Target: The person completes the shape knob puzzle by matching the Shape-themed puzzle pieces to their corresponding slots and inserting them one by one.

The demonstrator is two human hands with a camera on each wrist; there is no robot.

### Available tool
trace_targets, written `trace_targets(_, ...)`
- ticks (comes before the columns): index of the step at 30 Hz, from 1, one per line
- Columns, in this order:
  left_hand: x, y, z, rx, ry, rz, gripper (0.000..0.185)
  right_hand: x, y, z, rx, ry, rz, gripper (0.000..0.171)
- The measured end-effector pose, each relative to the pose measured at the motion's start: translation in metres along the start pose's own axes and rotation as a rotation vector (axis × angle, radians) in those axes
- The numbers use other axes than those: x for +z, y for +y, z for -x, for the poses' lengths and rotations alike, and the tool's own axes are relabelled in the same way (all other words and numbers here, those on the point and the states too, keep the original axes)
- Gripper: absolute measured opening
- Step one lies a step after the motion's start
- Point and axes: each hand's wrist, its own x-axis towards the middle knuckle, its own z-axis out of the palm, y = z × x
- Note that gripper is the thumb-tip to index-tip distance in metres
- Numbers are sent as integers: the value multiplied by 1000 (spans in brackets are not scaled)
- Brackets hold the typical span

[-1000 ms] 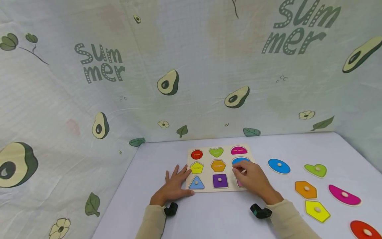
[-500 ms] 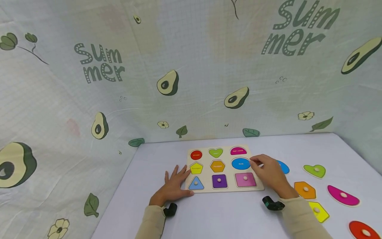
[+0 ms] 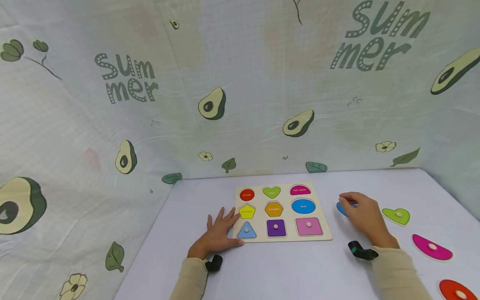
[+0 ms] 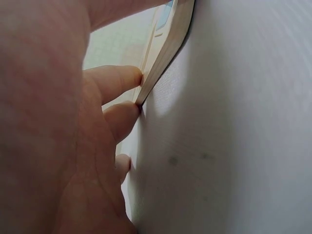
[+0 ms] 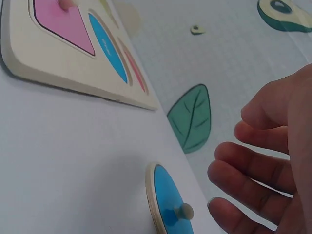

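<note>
The person's right hand (image 3: 365, 216) is bare and loosely curled, thumb and forefinger tips close together, and it grips nothing. From the head view it covers most of a blue oval wooden piece (image 5: 168, 195); the right wrist view shows that piece on the table, its round wooden knob (image 5: 185, 211) near the fingers but apart from them. The left hand (image 3: 216, 233) lies with its fingers spread wide, its tips touching the left edge of a pale wooden puzzle board (image 3: 326, 234), the thumb by the near corner.

The board lies flat. Along its near row, left to right, sit three knobbed pieces: a light-blue triangle (image 3: 241, 233), a purple square (image 3: 271, 230) and a pink rectangle (image 3: 301, 229). Farther back are six coloured, labelled shapes: yellow pentagon, orange hexagon and blue oval in the middle row, then red circle, green heart and magenta half-round along the far side.

Just right of the right hand lies a loose green heart piece (image 3: 391, 214); nearer the person come a magenta half-round piece (image 3: 425, 246) and a red rounded piece (image 3: 451, 287), cut off by the view's edge. Both beige sleeves (image 3: 399, 273) reach in over the white table (image 3: 285, 275), a black device (image 3: 361, 251) showing at each wrist. Behind hangs a pale cloth (image 3: 247, 137) printed with avocados, leaves and "summer".
</note>
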Motion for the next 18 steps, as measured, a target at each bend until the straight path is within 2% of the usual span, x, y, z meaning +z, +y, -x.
trace_targets(7,-2,2,0,6,0,9,95,-12,9,0,139,-16,47,41)
trace_targets(10,-2,2,1,8,1,2,94,-13,15,1,181,-63,72,43)
trace_targets(18,-1,4,1,-9,-4,-3,93,-13,25,-2,186,-187,119,47)
